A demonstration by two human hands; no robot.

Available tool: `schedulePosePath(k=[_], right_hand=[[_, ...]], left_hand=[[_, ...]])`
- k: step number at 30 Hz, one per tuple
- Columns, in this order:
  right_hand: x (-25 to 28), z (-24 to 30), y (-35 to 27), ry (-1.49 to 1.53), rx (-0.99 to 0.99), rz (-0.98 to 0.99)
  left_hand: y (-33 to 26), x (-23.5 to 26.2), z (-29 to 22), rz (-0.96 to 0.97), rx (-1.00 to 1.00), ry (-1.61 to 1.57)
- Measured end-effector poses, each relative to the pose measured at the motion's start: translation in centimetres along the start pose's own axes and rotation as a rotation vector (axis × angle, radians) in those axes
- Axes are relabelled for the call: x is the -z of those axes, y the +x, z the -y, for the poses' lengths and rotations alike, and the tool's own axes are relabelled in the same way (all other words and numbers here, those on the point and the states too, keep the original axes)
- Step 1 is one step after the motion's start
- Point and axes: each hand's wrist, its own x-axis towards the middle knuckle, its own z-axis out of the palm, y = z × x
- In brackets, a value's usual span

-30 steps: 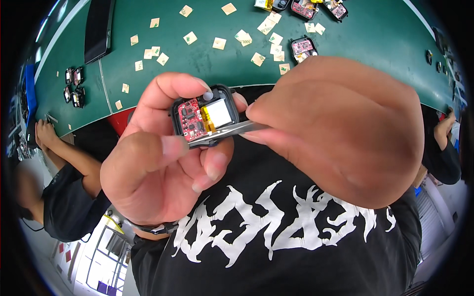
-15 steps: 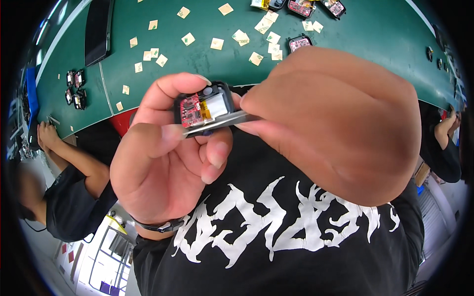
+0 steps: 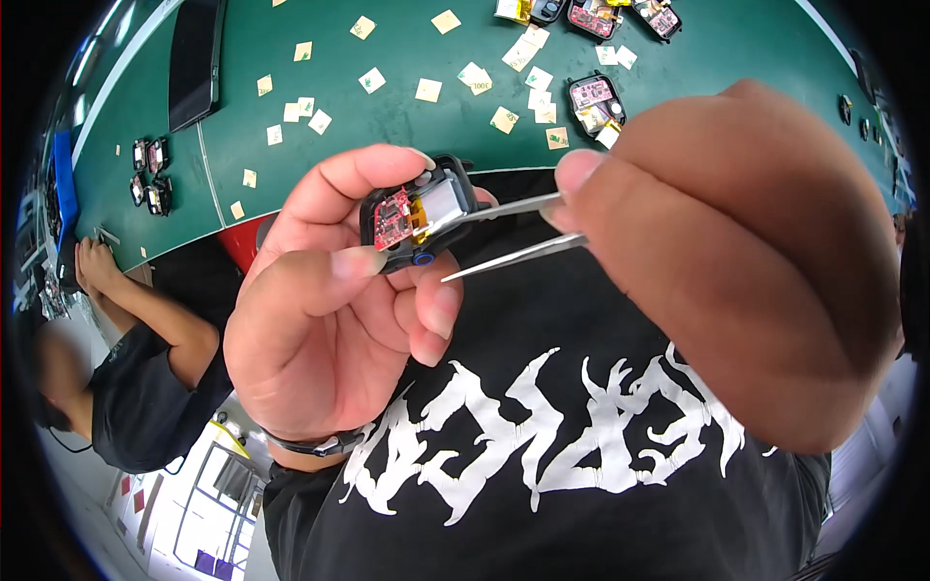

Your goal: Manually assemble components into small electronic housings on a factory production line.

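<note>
Shirt (image 3: 542,531) cloth, black with white print, is nearest on my feed, and both hands hang above it. My right hand (image 3: 741,271) comes in from the right and pinches the tweezers (image 3: 515,206); their two prongs stand apart, closed on nothing. My left hand (image 3: 315,305), over to the left, is clamped on the edges of the uncovered device (image 3: 424,206), so I count that hand as the nearer one. From the tweezer grip, the device lies to the left. The near prong's tip hangs outside it on the near side, while the far prong reaches across the silver battery (image 3: 446,201) toward the yellow tape (image 3: 418,215) and the red circuit board (image 3: 392,221); I cannot tell whether it touches. I read the device's long axis as slanting from near left to far right, roughly along that prong. Farther off, paper squares (image 3: 428,90) dot the green table (image 3: 407,126), and another uncovered device (image 3: 592,94) sits to the right
</note>
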Motion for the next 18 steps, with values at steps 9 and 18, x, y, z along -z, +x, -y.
schedulePosePath(k=[9, 18], right_hand=[[-2.2, 0.4, 0.5, -0.023, 0.117, -0.122], [-4.3, 0.9, 1.9, -0.141, 0.338, -0.286]], left_hand=[[0.1, -1.0, 0.5, -0.043, -0.024, 0.094], [-0.2, -0.5, 0.5, 0.017, -0.042, 0.083]])
